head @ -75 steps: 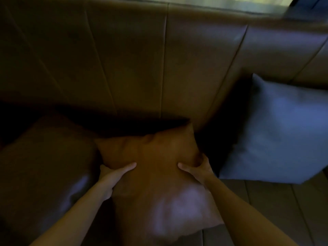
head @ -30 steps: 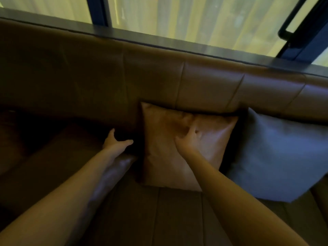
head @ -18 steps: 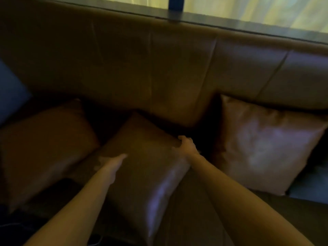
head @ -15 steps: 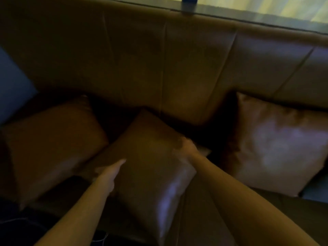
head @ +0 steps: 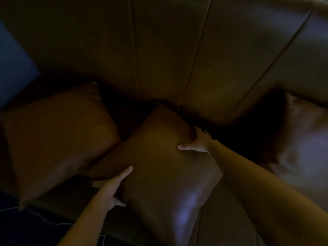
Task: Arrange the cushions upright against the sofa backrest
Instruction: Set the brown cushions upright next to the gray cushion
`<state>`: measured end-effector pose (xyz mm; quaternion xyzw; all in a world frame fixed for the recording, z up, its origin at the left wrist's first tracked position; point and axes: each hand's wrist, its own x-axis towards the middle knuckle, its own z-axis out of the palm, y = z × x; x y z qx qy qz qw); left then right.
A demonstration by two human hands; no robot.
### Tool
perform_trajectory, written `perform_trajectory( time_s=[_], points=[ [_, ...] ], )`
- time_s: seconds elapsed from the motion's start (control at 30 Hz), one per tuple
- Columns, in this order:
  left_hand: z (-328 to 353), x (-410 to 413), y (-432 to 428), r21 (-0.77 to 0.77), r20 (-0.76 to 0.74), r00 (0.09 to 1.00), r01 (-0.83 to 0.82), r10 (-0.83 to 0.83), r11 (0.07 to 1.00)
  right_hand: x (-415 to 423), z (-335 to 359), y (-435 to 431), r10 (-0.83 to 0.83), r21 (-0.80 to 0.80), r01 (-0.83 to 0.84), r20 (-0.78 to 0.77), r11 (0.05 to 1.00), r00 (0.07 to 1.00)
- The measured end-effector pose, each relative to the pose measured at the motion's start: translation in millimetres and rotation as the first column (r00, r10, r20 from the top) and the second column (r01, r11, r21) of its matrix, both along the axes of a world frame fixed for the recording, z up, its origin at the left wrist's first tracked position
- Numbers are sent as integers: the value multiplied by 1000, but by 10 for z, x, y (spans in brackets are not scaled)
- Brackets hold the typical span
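Observation:
A brown leather cushion point(head: 159, 166) lies flat and turned like a diamond on the sofa seat, one corner toward the brown backrest point(head: 168, 50). My left hand point(head: 113, 187) grips its near left edge, thumb under and fingers on top. My right hand point(head: 197, 141) holds its far right edge, thumb across the top face. Another brown cushion point(head: 53, 135) lies slumped to the left, touching it. A paler brown cushion point(head: 305, 148) leans against the backrest at the right.
A blue cushion point(head: 12, 68) shows at the far left edge. A thin white cable point(head: 40, 219) runs over the dark floor below the seat's front edge. The scene is very dim.
The view has moved closer and lower over the middle cushion. My left hand has closed on its left edge, and my right hand has spread its thumb over the top.

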<state>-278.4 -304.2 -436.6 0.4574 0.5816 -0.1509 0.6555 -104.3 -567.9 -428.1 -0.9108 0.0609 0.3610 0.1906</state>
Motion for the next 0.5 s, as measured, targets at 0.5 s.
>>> perform_trajectory(
  time_s=[0.5],
  points=[
    [97, -128, -192, 203, 231, 973, -57, 9, 977, -100, 146, -235, -212, 218, 206, 4, 954, 977]
  ],
)
